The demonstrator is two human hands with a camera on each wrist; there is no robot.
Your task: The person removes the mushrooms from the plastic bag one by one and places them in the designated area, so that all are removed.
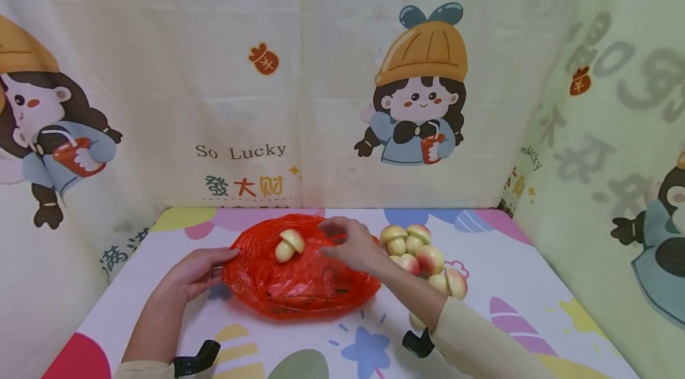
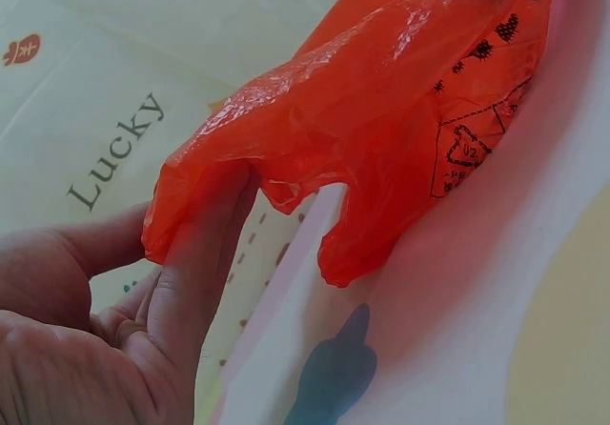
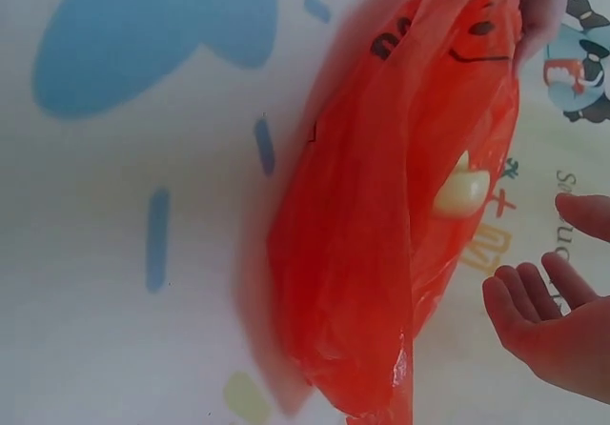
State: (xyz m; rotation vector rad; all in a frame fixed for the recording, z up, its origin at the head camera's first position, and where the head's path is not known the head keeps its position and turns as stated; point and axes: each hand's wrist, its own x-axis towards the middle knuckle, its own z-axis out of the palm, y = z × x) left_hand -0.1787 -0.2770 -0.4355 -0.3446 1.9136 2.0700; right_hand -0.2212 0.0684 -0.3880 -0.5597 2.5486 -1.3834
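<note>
A red plastic bag [image 1: 321, 301] lies spread with its mouth open in the middle of the table. Inside it rests a cream toy mushroom [image 1: 289, 246], which also shows in the right wrist view as a pale shape [image 3: 462, 192]. At the bag's left edge, my left hand [image 1: 195, 272] pinches the plastic between thumb and fingers; the left wrist view shows the fingers [image 2: 205, 263] under the red film. Over the bag's right side hovers my right hand [image 1: 353, 245], holding nothing, its fingers apart and slightly bent in the right wrist view.
Right of the bag sits a cluster of mushrooms [image 1: 396, 240] and pinkish round fruit-like pieces [image 1: 430, 260], partly hidden by my right forearm. A patterned cloth covers the table [image 1: 481, 331]. Printed curtains [image 1: 332, 99] stand behind and at both sides.
</note>
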